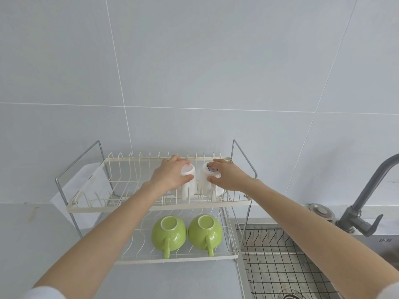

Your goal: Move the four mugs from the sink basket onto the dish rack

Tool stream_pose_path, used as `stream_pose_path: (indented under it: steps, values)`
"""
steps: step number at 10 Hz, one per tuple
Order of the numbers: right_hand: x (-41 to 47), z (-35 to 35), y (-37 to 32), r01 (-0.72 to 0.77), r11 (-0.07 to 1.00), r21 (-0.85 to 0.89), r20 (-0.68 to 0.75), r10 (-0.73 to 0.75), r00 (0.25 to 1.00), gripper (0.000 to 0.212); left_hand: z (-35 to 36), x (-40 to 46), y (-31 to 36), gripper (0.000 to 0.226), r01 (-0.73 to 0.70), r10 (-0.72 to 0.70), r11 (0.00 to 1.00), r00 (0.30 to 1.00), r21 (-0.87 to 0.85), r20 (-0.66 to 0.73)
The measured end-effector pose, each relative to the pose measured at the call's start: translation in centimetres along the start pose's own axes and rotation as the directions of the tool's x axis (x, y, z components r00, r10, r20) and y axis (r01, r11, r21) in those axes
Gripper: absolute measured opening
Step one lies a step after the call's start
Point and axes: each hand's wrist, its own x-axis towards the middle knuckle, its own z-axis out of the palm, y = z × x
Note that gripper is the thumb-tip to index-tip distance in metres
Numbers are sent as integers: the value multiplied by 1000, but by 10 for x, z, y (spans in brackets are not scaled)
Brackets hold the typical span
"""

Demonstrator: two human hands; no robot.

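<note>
We take the dish rack (138, 207) as our landmark. On its lower tier two green mugs (169, 233) (205, 231) stand upside down, side by side, with their handles pointing toward us; no hand touches them. On its upper tier two white mugs stand upside down between the wires, near the right end of the rack. Our left hand (170, 176) is wrapped around the base of the left white mug (189, 180), fingers and thumb closed on it. Our right hand (226, 176) grips the right white mug (210, 182) in the same way, from its right side. We cannot tell if the two white mugs already rest fully on the wires or are held slightly above them. The sink basket (280, 255), to the right of the rack and lower, shows no mug in the part that we see. So we judge the task nearly finished: all four mugs are at the rack, and what is left is only to let go of the two white ones and take the hands away
</note>
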Motion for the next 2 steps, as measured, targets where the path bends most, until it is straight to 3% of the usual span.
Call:
stream_pose_path:
  steps: [2]
  values:
    - [-5, -10, -4, 1, 996, -90, 58, 4, 998, 53, -8, -3, 3, 56, -21, 20, 993, 1000, 117, 10]
